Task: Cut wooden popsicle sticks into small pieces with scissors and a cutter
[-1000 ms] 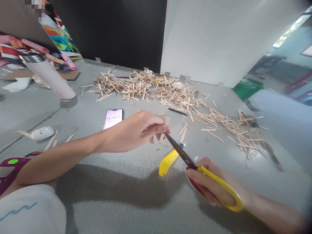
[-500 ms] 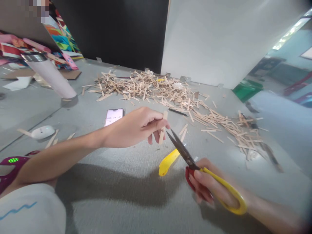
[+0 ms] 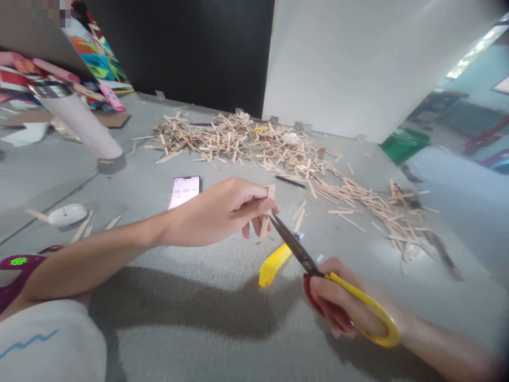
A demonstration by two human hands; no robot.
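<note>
Near the middle, my left hand (image 3: 234, 212) pinches a short pale wooden stick (image 3: 264, 225), held roughly upright above the grey table (image 3: 191, 318). My right hand (image 3: 342, 297) is wrapped round the red and yellow handles of a pair of scissors (image 3: 296, 246). The blades are nearly closed, and their tips are at the stick beside my left fingertips; whether they touch it I cannot tell. Below the blades lies a yellow cutter knife (image 3: 274, 264).
Many loose wooden sticks (image 3: 238, 140) are heaped along the back and right. A phone (image 3: 185, 191) showing a timer, a white mouse (image 3: 68, 215) and a pale bottle (image 3: 81, 119) stand or lie leftward. Behind rise black and white panels (image 3: 326, 69).
The scissor blades have closed to a narrow gap and their tips have moved slightly left, to the stick. My left hand stays almost in place, still holding the stick.
</note>
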